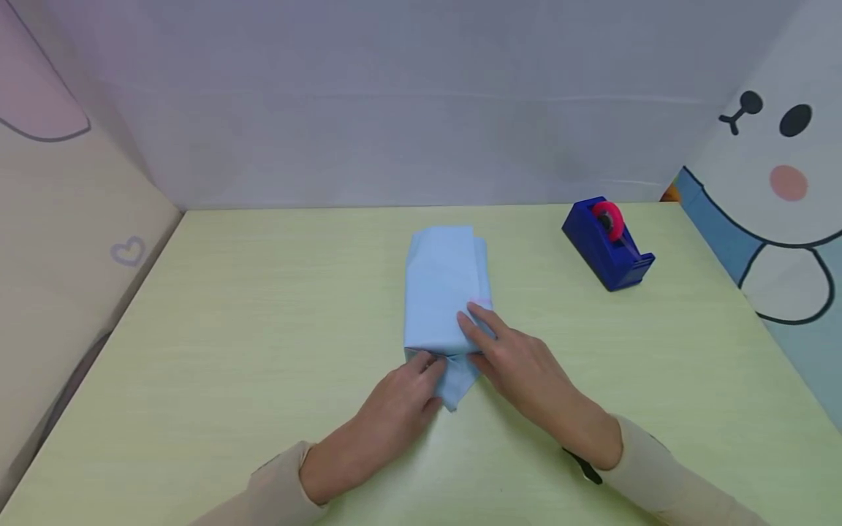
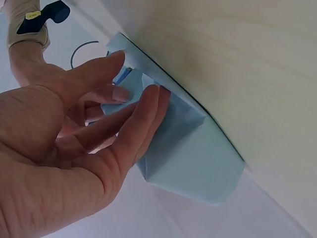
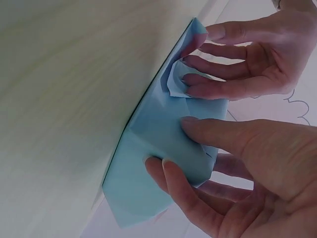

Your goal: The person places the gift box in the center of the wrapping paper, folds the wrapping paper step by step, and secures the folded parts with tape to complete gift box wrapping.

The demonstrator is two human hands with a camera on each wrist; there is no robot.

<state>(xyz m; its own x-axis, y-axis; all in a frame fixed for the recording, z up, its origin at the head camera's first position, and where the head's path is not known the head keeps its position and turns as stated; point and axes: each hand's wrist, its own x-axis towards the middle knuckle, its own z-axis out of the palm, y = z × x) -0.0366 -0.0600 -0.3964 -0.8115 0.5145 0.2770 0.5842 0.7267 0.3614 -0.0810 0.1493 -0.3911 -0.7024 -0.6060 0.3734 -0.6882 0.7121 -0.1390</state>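
A light blue paper-wrapped packet [image 1: 439, 285] lies lengthwise at the middle of the table, its near end partly folded. From that end a pointed paper flap [image 1: 458, 383] sticks out toward the person. My left hand [image 1: 400, 402] is at the left of the near end; in the right wrist view its nearly straight fingers press a folded-in piece of paper [image 3: 179, 79], with the thumb at the flap's tip. On the right, my right hand [image 1: 526, 372] holds the packet's near corner, its thumb against the end face and its fingers over the top.
A dark blue tape dispenser [image 1: 608, 252] with a red-cored roll stands at the back right of the pale table [image 1: 263, 307]. Behind the table rises a plain greyish wall panel [image 1: 408, 109]; a panel with cartoon drawings [image 1: 789, 241] borders the right side.
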